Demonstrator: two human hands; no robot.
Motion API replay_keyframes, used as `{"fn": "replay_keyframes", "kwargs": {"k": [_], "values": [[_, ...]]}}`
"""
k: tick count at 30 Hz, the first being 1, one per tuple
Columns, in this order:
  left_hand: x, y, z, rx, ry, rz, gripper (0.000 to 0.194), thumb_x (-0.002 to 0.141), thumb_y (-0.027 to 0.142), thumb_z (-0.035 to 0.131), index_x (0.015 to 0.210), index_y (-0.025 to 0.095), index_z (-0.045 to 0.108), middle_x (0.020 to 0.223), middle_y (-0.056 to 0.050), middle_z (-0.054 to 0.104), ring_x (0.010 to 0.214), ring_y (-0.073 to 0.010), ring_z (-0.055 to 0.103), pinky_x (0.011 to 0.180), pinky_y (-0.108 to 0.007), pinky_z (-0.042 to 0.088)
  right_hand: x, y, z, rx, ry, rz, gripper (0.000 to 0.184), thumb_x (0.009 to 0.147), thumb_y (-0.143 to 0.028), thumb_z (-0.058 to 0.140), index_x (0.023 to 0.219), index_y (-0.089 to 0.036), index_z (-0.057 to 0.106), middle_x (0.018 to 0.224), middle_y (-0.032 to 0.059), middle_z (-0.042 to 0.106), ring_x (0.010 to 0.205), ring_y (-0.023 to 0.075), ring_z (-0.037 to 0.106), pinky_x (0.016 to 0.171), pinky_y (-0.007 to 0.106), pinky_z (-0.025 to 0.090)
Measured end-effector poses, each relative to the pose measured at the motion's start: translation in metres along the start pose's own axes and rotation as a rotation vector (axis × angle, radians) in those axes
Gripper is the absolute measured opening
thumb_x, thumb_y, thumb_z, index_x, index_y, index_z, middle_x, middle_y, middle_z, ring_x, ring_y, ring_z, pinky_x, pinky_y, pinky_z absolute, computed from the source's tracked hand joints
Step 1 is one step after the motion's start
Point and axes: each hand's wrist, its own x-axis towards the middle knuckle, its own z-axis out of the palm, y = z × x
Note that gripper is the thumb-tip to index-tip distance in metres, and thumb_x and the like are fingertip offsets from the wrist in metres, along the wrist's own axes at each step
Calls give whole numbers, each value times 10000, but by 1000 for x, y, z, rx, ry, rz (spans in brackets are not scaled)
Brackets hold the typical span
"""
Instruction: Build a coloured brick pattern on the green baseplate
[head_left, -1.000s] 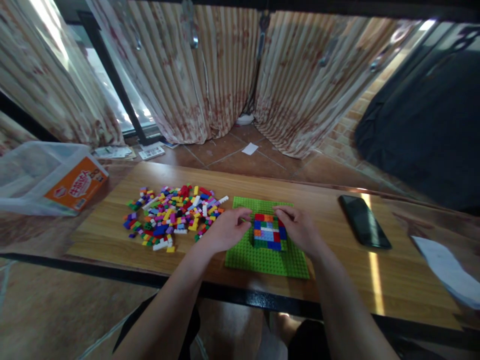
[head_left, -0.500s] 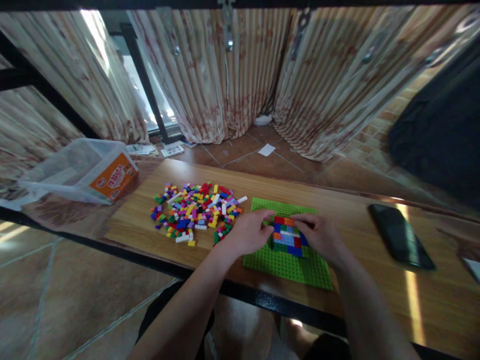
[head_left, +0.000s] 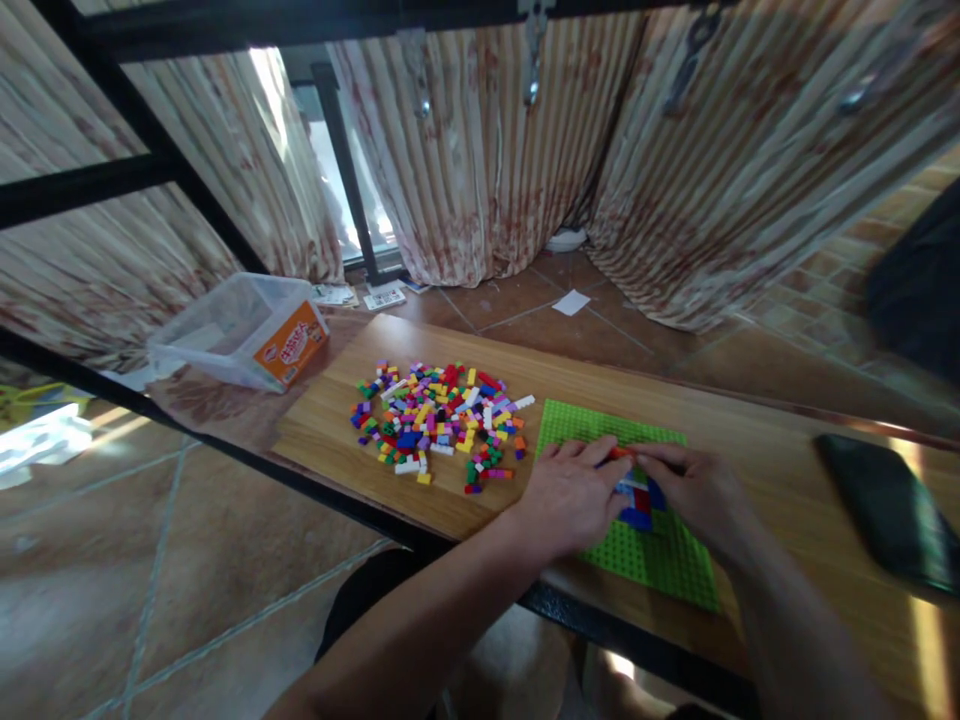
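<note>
A flat patchwork of coloured toy bricks (head_left: 637, 505) sits on a green studded baseplate (head_left: 652, 570). My left hand (head_left: 574, 495) lies across its left and middle part, fingers stretched out flat over the bricks and hiding much of them. At the far right edge of the patchwork is my right hand (head_left: 697, 490), its fingers bent and closed against the bricks by a red-orange brick (head_left: 621, 453). Blue, red and white bricks show between the two hands. Left of the baseplate, loose toy bricks (head_left: 442, 415) of many colours lie in a spread pile.
A clear plastic box (head_left: 225, 330) with an orange label stands at the table's left end. On the right lies a black phone (head_left: 885, 510). The wooden tabletop (head_left: 352, 375) has a dark front edge. Striped curtains (head_left: 480, 150) hang behind, beyond a tiled floor.
My left hand has moved from the left side of the patchwork onto its top, covering most of it. My right hand stays at the right edge. The whole view has shifted left.
</note>
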Motion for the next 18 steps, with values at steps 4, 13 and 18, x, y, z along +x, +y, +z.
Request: {"fn": "replay_keyframes", "kwargs": {"k": [4, 13, 18], "values": [[1, 3, 1, -2, 20, -15, 392, 930, 376, 468, 1290, 227, 515, 1377, -39, 512, 1101, -266, 562, 896, -459, 486, 0, -3, -1, -26, 2, 1, 303, 761, -395, 528, 848, -234, 769, 891, 45, 765, 842, 250, 705, 787, 359, 548], [-1, 1, 4, -53, 53, -24, 395, 917, 387, 484, 1283, 241, 512, 1404, -53, 486, 1131, -271, 554, 920, -472, 479, 1, -1, -1, -36, -8, 5, 328, 747, -422, 523, 849, -224, 765, 855, 50, 762, 798, 255, 704, 772, 371, 552], [0, -3, 7, -90, 58, -1, 398, 911, 392, 489, 1277, 237, 513, 1398, -67, 495, 1143, -269, 555, 946, -478, 473, 1, 4, 2, -80, -8, 19, 353, 773, -431, 500, 896, -221, 756, 902, 62, 757, 828, 255, 700, 741, 363, 553]]}}
